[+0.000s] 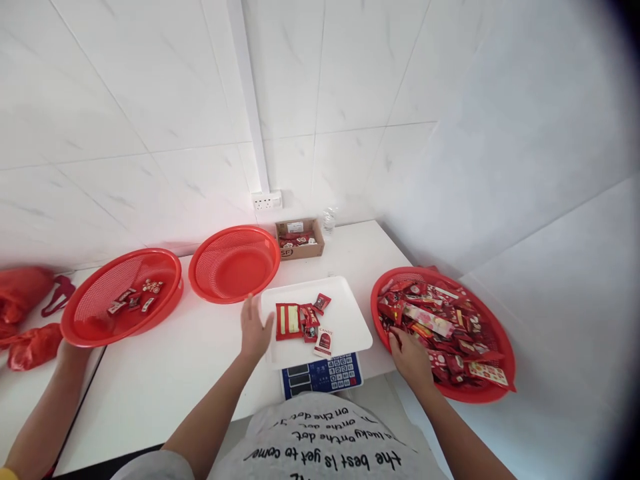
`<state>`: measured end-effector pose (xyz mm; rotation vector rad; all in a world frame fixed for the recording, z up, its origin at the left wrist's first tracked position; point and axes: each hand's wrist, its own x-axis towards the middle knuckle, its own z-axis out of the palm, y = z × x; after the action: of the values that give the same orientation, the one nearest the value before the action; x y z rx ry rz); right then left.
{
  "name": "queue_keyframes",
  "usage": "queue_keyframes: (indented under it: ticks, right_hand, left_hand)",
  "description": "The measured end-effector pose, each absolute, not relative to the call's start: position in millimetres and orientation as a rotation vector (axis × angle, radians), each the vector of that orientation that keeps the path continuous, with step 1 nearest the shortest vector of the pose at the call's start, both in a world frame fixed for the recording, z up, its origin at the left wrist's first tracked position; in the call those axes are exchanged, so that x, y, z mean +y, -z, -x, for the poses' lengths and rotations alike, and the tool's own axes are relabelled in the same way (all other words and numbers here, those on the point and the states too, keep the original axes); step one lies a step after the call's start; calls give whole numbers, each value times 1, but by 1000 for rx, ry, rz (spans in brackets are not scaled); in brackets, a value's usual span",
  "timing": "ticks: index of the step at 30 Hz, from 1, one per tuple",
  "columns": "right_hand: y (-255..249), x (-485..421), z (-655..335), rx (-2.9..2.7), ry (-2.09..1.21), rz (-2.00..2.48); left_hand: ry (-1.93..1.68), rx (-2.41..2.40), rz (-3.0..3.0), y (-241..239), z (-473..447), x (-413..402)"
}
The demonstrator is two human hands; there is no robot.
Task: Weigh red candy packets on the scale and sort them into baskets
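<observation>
My left hand [255, 329] is open beside the left edge of the white scale tray [353, 330], thumb and fingers apart. On that tray lie several red candy packets [287, 322] and a white-and-red packet marked CANDY [323, 341]. The blue keypad and displays of the scale [323, 375] show under the tray's front. At the right, my right hand [413, 360] reaches over the near rim of a red basket [507, 353] heaped with wrapped sweets [445, 320]. Its fingers are bent together among the wrappers; what they grip is hidden.
Two more red baskets stand left: one bare inside [235, 267], one with a few packets [123, 293]. A cardboard box [300, 240] of sweets and a clear plastic item [329, 219] sit by the wall. Another person's arm [55, 400] is near red bags [35, 347] at far left.
</observation>
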<state>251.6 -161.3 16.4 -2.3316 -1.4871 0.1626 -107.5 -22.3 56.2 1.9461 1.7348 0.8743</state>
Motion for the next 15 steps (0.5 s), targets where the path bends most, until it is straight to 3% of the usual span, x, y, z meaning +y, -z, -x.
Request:
queue_keyframes:
  ticks: [3,7,15]
  right_hand:
    - [-16,-161,-252,-1466,-186,2330]
    - [-15,-161,-253,-1473,-201,2320]
    - [-19,-161,-253,-1496,-219,2307]
  left_hand:
    - [-443,1430,-2293,-55,78,-39]
    - [-105,1398,-2336,-56,44,-42]
    - [-198,1406,-2480,-60,22,-28]
